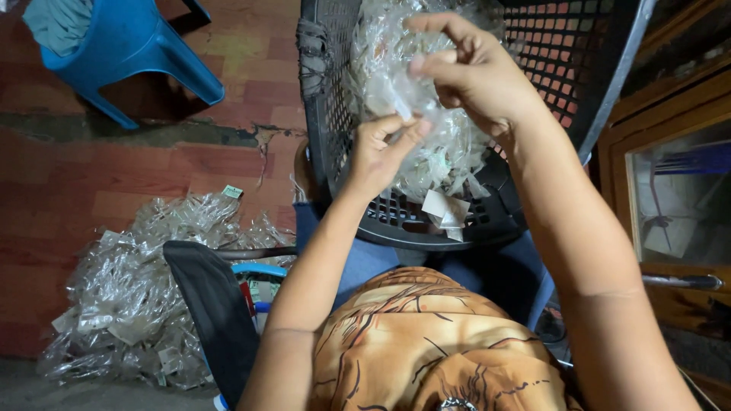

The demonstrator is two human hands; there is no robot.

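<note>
Overhead, a seated person works a clear wrapper above a black basket propped on the lap. The left hand pinches the wrapper's lower edge between thumb and fingertips; the right hand grips its top, fingers curled, so the film is stretched between them. More wrappers fill the basket's near wall. A pile of the same film lies on the floor at the left, beside a blue chair.
</note>
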